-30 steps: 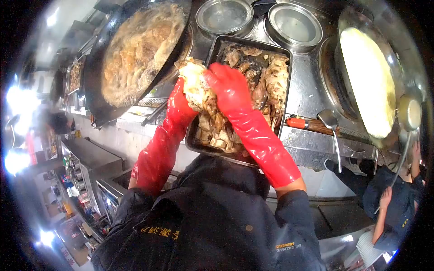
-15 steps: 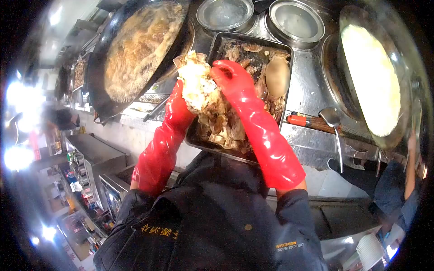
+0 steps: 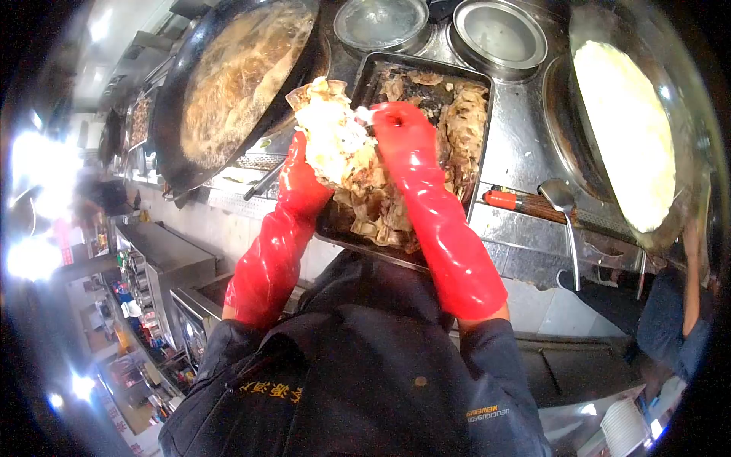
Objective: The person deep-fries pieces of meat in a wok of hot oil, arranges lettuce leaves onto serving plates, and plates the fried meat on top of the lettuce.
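Note:
My left hand [image 3: 306, 183], in a long red rubber glove, grips a big pale chunk of cooked meat [image 3: 333, 141] from below, holding it over the tray's left side. My right hand [image 3: 402, 129], gloved the same way, is closed in a pinch just right of the chunk. A small whitish scrap [image 3: 364, 116] shows at its fingertips; its kind is unclear. Beneath both hands, a dark rectangular tray [image 3: 486, 145] holds cooked meat pieces [image 3: 463, 137] along its right side and near edge. The right forearm hides part of the tray.
A large wok [image 3: 171, 114] of foaming brown liquid stands left, another wok [image 3: 590, 107] with pale yellow contents right. Two round metal pans [image 3: 499, 34] sit behind the tray. A ladle [image 3: 560, 196] and red-handled tool [image 3: 499, 199] lie right. Another person's arm [image 3: 691, 282] shows far right.
My right hand has drawn slightly right from the chunk, its fingers now curled tighter with a whitish scrap at the tips. My left hand keeps the chunk in nearly the same place.

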A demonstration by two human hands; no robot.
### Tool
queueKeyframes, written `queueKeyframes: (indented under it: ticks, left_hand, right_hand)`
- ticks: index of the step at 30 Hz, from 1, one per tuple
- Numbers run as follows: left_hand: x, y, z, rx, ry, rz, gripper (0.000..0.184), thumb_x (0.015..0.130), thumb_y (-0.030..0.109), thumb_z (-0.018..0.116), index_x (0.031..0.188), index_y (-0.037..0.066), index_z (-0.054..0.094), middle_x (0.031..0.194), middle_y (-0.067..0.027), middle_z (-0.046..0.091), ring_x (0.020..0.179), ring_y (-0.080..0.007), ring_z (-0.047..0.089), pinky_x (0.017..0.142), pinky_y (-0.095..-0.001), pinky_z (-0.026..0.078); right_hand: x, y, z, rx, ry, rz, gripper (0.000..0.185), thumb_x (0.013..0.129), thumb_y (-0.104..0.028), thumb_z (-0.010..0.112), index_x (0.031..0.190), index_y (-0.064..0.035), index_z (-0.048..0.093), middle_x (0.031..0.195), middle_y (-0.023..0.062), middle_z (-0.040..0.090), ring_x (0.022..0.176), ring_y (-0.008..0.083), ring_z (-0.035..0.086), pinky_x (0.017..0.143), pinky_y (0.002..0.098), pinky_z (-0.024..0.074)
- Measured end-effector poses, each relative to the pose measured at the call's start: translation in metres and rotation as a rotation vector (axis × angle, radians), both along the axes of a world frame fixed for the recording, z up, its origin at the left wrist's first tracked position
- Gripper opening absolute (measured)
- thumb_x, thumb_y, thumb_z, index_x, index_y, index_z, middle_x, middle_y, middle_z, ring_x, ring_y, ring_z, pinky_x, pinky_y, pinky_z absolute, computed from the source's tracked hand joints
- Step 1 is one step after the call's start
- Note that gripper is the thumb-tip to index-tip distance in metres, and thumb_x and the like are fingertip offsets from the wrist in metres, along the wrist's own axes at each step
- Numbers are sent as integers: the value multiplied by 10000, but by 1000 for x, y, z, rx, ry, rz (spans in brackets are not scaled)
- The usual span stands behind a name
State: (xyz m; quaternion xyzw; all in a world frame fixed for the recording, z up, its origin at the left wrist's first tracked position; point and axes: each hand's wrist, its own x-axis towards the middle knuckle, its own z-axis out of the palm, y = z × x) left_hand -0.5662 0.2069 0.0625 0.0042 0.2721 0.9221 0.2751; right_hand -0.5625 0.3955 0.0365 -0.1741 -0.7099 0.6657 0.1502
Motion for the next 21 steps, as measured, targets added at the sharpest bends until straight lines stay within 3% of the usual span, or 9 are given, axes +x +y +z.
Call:
queueKeyframes:
  ticks: [2,4,8,11,13,16,18,19,21]
  left_hand:
    - [5,5,14,-100,123,34,597,1117,424,322,1571,37,327,1558,-169,454,1433,-324,441,1220,-478,318]
    - [6,7,23,-66,10,63,571,1124,403,298,1572,50,323,1559,-165,452,1426,-302,454,1210,-467,341]
    - [7,8,22,-212,89,144,551,1128,393,281,1557,54,343,1540,-156,473,1406,-282,478,1182,-457,386]
    - [11,14,28,-380,162,256,599,1066,417,456,1493,1,400,1478,-190,528,1362,-296,520,1163,-438,404]
    - [18,20,43,-1023,604,315,605,950,208,691,1448,-1,420,1440,-170,571,1322,-269,561,1145,-411,421]
    - [11,14,37,-1123,678,383,683,826,36,782,1411,1,432,1390,-146,613,1286,-239,592,1108,-383,457]
    - [18,17,57,-1227,786,377,712,868,117,784,1459,28,396,1428,-142,566,1298,-245,583,1072,-384,490]
    - [17,17,62,-1393,856,431,717,862,119,791,1456,26,400,1423,-142,569,1293,-244,587,1067,-383,493]
    - [19,11,63,-1571,903,477,722,856,120,798,1453,24,403,1418,-141,572,1288,-244,591,1062,-382,496]
  right_hand:
    - [1,8,-17,13,110,-154,136,892,-109,675,999,-92,758,988,154,746,893,336,720,820,400,568]
    - [12,20,-22,272,165,-72,211,895,-34,688,1103,-53,721,1042,127,744,960,222,710,861,335,541]
    - [32,-1,28,273,388,-58,197,889,-14,675,1078,-48,720,1073,131,734,1015,273,702,898,361,536]
    - [36,-8,35,497,501,-7,219,851,9,677,1058,-48,716,1077,138,729,1013,337,689,907,419,544]
    - [43,-3,31,499,514,17,217,838,-26,665,1046,-58,718,1072,143,726,1017,360,680,912,446,543]
    - [58,-1,29,560,609,85,233,799,-28,655,1021,-63,717,1071,141,726,1021,378,675,908,467,544]
    - [67,2,29,705,794,165,268,748,39,661,995,-53,711,1080,126,731,1021,369,683,891,455,547]
    - [66,6,22,667,815,139,234,773,-101,699,1004,-99,733,1082,107,735,1028,366,681,901,515,542]
    - [58,-3,45,707,754,128,174,760,-95,698,933,-94,719,1042,109,733,1013,362,684,893,523,542]
